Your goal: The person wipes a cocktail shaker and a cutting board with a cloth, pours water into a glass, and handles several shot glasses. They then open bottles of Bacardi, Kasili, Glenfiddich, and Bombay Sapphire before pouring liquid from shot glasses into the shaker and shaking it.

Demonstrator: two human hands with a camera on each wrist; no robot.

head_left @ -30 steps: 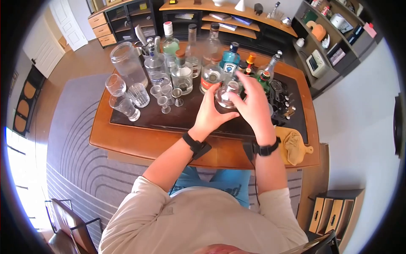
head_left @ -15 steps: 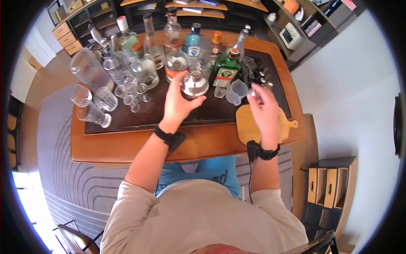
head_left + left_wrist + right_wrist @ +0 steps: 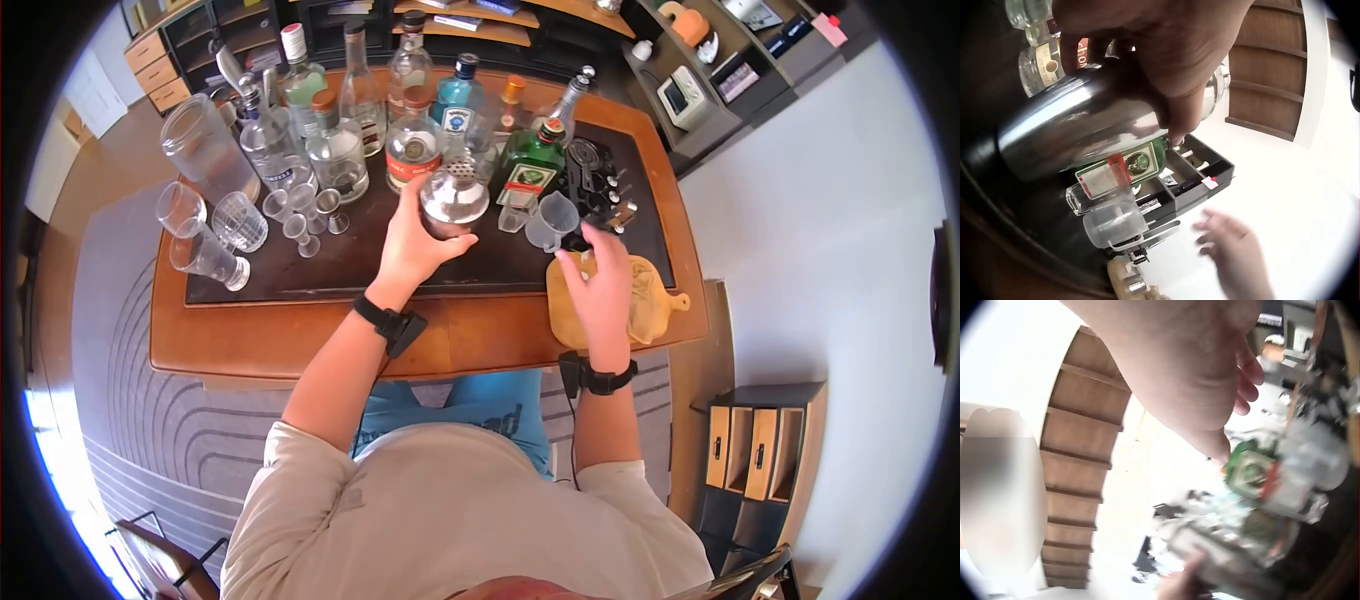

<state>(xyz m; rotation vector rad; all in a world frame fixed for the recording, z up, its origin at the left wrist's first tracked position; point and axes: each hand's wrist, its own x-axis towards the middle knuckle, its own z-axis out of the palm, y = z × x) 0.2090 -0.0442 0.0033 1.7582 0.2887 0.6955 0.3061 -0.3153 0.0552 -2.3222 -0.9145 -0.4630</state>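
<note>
My left hand (image 3: 408,252) grips a steel cocktail shaker (image 3: 455,207) from its left side, thumb in front. The shaker's perforated strainer top (image 3: 461,170) is exposed. In the left wrist view its polished body (image 3: 1085,119) slants across the picture, its base at the dark tabletop. My right hand (image 3: 604,300) is over the wooden cutting board (image 3: 568,312), thumb and fingers apart with nothing between them. Just beyond its fingertips stands a clear plastic measuring cup (image 3: 553,222). A small shiny metal piece (image 3: 1137,285) lies on the board in the left wrist view.
Several bottles stand behind the shaker, among them a green bottle (image 3: 531,165) and a blue bottle (image 3: 458,100). Glasses (image 3: 240,222), a steel jigger (image 3: 331,210) and a large jar (image 3: 205,150) are at left. Dark bar tools (image 3: 592,180) and a tan cloth (image 3: 648,300) are at right.
My right hand has left the shaker's top, moved right to the cutting board and spread its fingers. The strainer top has come into view. My left hand keeps hold of the shaker.
</note>
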